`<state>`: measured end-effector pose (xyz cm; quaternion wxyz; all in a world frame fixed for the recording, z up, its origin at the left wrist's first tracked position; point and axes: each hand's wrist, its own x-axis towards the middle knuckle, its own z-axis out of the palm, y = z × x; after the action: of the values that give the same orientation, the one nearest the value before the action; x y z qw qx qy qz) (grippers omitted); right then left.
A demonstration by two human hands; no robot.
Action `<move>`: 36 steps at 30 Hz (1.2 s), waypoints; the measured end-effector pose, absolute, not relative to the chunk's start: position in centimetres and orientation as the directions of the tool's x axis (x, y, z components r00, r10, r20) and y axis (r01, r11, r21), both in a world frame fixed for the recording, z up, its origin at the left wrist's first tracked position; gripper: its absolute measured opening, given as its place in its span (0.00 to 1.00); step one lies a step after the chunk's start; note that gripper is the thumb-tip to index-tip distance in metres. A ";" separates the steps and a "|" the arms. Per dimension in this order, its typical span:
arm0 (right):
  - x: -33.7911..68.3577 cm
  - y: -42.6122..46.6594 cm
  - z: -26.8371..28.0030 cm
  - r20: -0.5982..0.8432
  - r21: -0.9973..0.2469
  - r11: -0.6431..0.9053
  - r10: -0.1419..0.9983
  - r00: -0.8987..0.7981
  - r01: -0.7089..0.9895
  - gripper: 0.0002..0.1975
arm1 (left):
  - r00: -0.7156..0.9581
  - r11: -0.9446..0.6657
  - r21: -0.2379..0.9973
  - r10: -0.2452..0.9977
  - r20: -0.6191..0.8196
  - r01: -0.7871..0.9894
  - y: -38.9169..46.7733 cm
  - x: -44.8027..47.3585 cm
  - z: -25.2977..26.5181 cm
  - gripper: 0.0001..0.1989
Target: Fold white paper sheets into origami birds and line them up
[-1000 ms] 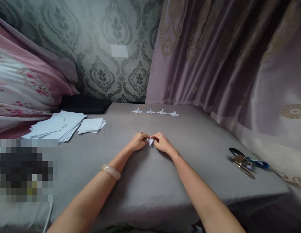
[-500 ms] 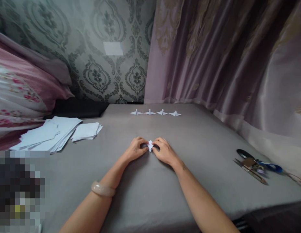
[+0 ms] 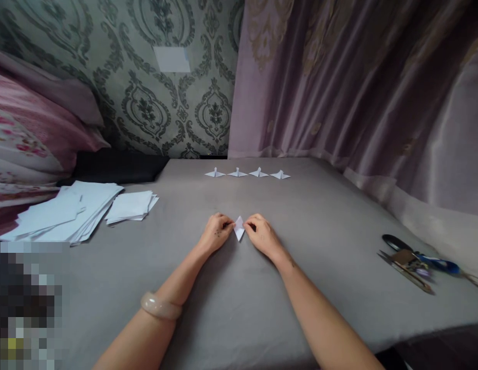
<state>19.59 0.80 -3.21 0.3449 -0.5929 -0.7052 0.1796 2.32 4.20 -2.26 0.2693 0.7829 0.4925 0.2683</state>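
Note:
A small sheet of white paper folded into a diamond [image 3: 239, 229] is held just over the grey cloth, its long points toward and away from me. My left hand [image 3: 218, 230] pinches its left corner between thumb and fingers. On the opposite corner, my right hand [image 3: 261, 234] has a matching pinch. Beyond both hands, several folded white paper cranes [image 3: 237, 173] stand in a row with wings spread.
A stack of white sheets [image 3: 65, 210] and a smaller pile of paper squares [image 3: 130, 206] lie to the left, before a black flat item [image 3: 115, 167]. At right are blue-handled scissors [image 3: 435, 263] and a pointed metal tool [image 3: 406, 273]. Curtains [image 3: 300, 92] border the table.
The diamond now shows a longer, smoother face, and my fingers have closed into tighter pinches at its side corners. My view has shifted slightly.

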 end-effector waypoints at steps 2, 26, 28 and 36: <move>19.6 1.0 -3.3 0.255 -0.673 0.206 0.966 -0.039 0.710 0.08 | 0.361 -0.359 0.683 0.921 0.148 0.636 4.3 2.4 -2.4 0.09; 19.4 1.8 -2.7 0.122 -0.766 0.062 0.991 0.051 0.640 0.06 | 0.317 -0.342 0.658 0.934 0.162 0.670 5.0 2.7 -3.6 0.08; 19.3 1.9 -2.8 0.119 -0.768 0.055 0.991 0.057 0.639 0.06 | 0.321 -0.351 0.652 0.932 0.171 0.672 5.1 2.7 -3.8 0.08; 19.2 2.0 -2.9 0.109 -0.767 0.042 0.992 0.065 0.641 0.07 | 0.325 -0.383 0.624 0.922 0.211 0.681 5.2 2.7 -4.6 0.06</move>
<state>19.16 1.96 -2.88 0.3444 -0.6435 -0.6343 0.2549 2.67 5.20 -4.56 0.2178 0.7841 0.5111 0.2766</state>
